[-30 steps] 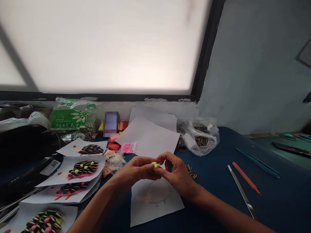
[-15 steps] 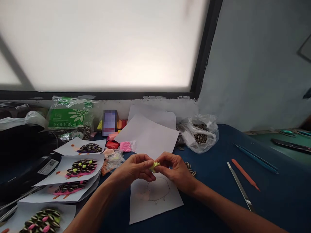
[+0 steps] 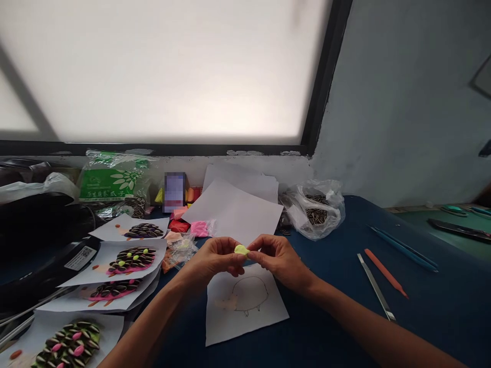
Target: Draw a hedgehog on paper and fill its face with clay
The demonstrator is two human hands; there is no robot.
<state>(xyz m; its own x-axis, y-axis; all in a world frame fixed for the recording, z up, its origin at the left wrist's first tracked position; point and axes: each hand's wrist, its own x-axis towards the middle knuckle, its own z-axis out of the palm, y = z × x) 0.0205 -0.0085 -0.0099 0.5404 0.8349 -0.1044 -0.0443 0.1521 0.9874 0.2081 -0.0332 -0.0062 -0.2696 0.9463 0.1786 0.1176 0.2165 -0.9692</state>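
1. Our left hand and right hand each grasp one side of the yellow-green lump, thumb against fingers; we judge that this double pinch steadies something so small and soft.
2. We take the lump as the clock's centre. It appears raised above the bench, with the sketch sheet flat at 6 o'clock, probably so we can see its rounded outline.
3. From 8 to 9 o'clock, seed-covered pictures overlap like steps, likely to save room while leaving each design visible.
4. Around 3 o'clock lie blue tweezers, an orange tool and a silver blade, probably kept within our right side's reach.
5. Blank sheets sit at 12 o'clock and a clear bag of seeds at 2, presumably set back for elbow room.
6. We count one lump, one sketch sheet, four seed-covered pictures, three tools, and two seed bags, including the green-printed bag at 10 o'clock. Blank sheets number at least two; overlap hides the total.
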